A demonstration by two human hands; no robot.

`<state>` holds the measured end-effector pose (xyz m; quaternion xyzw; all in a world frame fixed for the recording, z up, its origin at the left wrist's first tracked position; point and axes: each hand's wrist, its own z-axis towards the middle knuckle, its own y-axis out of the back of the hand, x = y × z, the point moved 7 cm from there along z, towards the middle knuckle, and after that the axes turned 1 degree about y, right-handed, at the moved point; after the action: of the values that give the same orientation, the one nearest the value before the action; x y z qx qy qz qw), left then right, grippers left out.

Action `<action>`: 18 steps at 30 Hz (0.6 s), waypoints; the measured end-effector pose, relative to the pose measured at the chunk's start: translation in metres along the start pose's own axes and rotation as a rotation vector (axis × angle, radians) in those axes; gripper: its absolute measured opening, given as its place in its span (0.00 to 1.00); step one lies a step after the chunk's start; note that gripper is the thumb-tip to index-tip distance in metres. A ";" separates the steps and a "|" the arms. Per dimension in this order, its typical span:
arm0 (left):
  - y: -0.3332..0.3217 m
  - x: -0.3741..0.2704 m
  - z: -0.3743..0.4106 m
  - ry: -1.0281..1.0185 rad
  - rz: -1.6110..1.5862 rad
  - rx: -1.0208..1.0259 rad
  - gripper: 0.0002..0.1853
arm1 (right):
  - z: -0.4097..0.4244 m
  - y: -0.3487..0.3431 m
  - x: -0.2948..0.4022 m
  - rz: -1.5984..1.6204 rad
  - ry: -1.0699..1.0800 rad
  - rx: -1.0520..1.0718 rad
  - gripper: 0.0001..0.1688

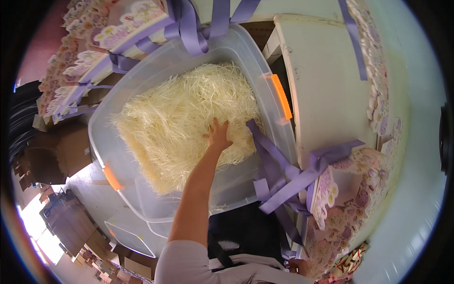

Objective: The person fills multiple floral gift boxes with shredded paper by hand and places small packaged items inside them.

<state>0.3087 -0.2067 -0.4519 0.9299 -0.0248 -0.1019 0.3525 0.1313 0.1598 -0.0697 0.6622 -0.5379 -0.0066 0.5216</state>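
Note:
My left hand (219, 136) lies palm down on a thick mound of cream shredded paper filler (184, 117), its fingers spread. The filler sits inside a large clear plastic storage bin (124, 80) with orange handles. At the lower right, my right hand (298, 267) shows only in part beside a floral-printed box (330, 241); whether it holds anything is hidden. Loose purple ribbons (283, 177) hang over the bin's right side, near my left hand but apart from it.
Floral boxes with purple ribbons (131, 35) stand along the upper left. A pale tabletop (326, 88) borders the bin on the right. Cardboard boxes (72, 147) are stacked on the left, and a clear plastic lid or bin (129, 238) lies at the lower left.

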 end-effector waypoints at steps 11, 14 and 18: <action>0.062 0.030 -0.138 0.103 -1.450 0.070 0.20 | 0.127 -0.082 0.110 0.225 0.447 0.031 0.11; 0.139 0.031 -0.188 0.105 -1.317 0.076 0.22 | 0.182 -0.135 0.182 0.590 0.508 0.177 0.44; 0.169 0.043 -0.225 0.069 -1.302 0.162 0.24 | 0.206 -0.198 0.280 0.539 0.790 0.562 0.48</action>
<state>0.4013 -0.1926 -0.1833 0.7814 0.5465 -0.2623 0.1482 0.2715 -0.2069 -0.1469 0.5670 -0.4327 0.5199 0.4701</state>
